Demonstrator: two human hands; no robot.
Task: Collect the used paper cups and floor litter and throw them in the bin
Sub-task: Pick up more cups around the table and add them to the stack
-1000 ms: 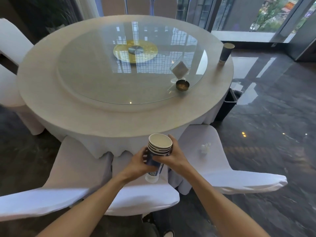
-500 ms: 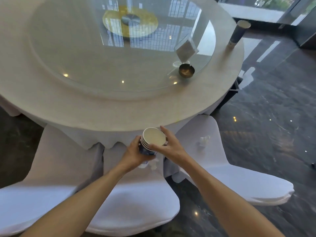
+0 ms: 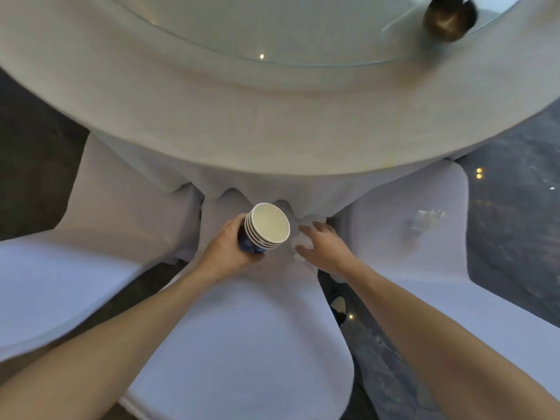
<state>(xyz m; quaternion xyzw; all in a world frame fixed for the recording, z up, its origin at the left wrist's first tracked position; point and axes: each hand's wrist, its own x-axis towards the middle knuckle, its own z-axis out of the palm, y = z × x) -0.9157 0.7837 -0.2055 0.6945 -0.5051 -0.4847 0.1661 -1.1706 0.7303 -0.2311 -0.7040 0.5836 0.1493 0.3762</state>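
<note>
Left hand [image 3: 225, 253]: fingers wrapped around a nested stack of paper cups [image 3: 263, 229], held tilted with the open mouth toward the camera, above the middle chair seat [image 3: 242, 344].
Right hand [image 3: 322, 247]: fingers spread and empty, reaching down to a small white crumpled scrap [image 3: 298, 248] lying on the seat just in front of the tablecloth drape; whether the fingertips touch it cannot be told.
Stack of paper cups: several rims show one inside another, so a number of cups are judged already gathered.
Other litter in view: a crumpled white tissue [image 3: 424, 221] lies on the chair to the right [image 3: 424, 268], well apart from both hands.
Bench [image 3: 272, 116]: round, cloth-covered, with a glass turntable; a small brass-coloured bowl [image 3: 448, 19] sits near its edge at upper right, not litter as far as can be told.
Bin: not in view.
Done so far: cups stacked in one hand.
Left to do: likely pick up the scrap under the right hand, then the tissue on the right chair, check the floor, and carry everything to the bin.
Stage: roughly midway, by judgement; nothing seen thrown away.
</note>
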